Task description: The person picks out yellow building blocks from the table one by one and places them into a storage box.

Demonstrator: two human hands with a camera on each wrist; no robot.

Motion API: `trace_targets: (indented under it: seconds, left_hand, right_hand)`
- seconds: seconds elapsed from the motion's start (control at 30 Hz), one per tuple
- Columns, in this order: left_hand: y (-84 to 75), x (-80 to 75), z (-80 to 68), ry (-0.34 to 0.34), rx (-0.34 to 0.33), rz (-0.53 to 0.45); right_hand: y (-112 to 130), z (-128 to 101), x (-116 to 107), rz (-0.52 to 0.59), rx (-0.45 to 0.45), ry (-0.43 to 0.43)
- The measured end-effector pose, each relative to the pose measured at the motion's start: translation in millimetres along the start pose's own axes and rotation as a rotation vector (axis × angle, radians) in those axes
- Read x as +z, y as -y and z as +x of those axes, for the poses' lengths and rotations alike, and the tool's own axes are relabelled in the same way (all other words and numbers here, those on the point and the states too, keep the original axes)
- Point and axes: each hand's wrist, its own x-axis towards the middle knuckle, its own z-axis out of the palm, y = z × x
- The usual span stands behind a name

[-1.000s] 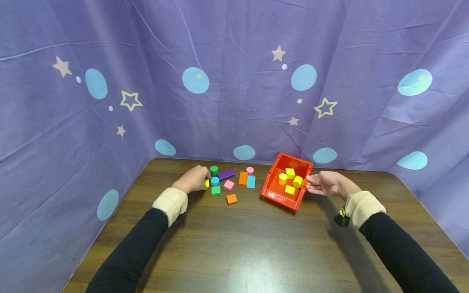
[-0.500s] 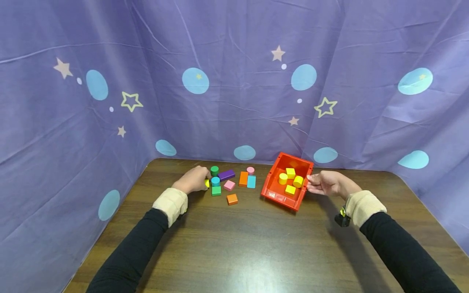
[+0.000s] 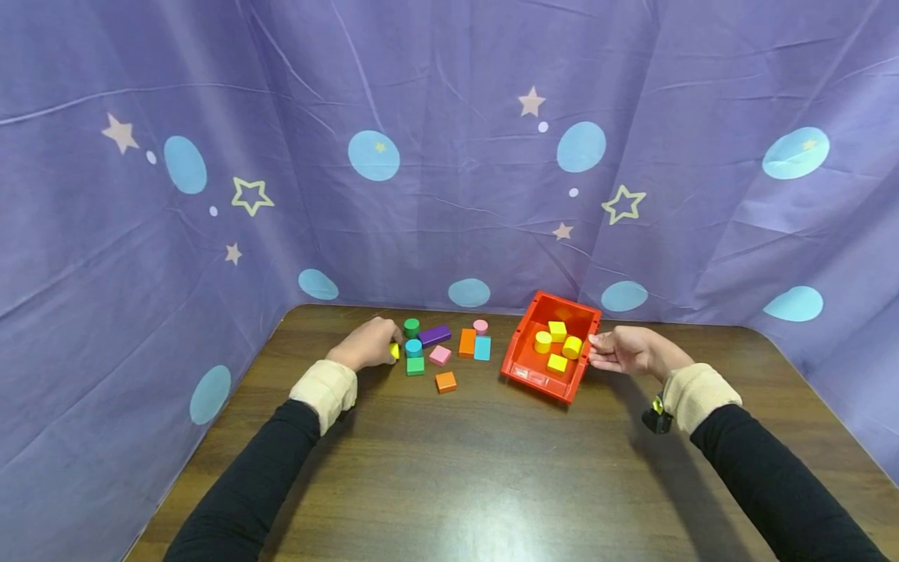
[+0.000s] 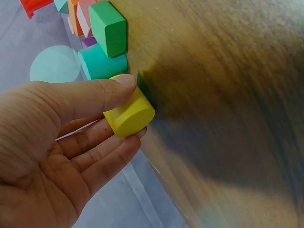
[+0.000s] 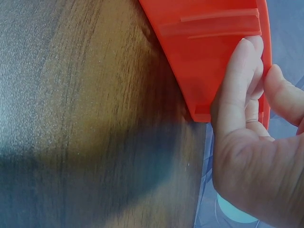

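Note:
My left hand pinches a yellow cylinder block between thumb and fingers, beside a teal cylinder and a green block. At the right, my right hand grips the side rim of a red bin, thumb over the edge and fingers against the outer wall, as the right wrist view shows. Inside the bin lie several yellow blocks: two cylinders, one a yellow cylinder standing upright, and two box-shaped pieces, such as a yellow block.
Between hand and bin lie a green cylinder, a purple block, a pink block, a pink cylinder, an orange block, a blue block and a nearer orange block. A curtain hangs behind the table.
My left hand has shifted slightly left with the yellow cylinder, opening a small gap from the teal cylinder. The right hand and bin have stayed in place.

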Motion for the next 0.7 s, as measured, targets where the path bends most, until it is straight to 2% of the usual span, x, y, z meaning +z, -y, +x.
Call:
trace_targets:
  seconds: [0.33, 0.57, 0.7]
  left_hand:
    - [-4.6, -10.9, 1.7, -0.001, -0.001, -0.011]
    - [-15.7, -21.6, 5.7, -0.026, 0.038, 0.007]
    - [-25.7, -28.4, 8.2, -0.015, 0.054, 0.015]
  right_hand:
    - [1, -1, 1, 0.000, 0.006, 0.004]
    - [2, -2, 0, -0.019, -0.001, 0.009]
    - [1, -3, -1, -0.017, -0.005, 0.033]
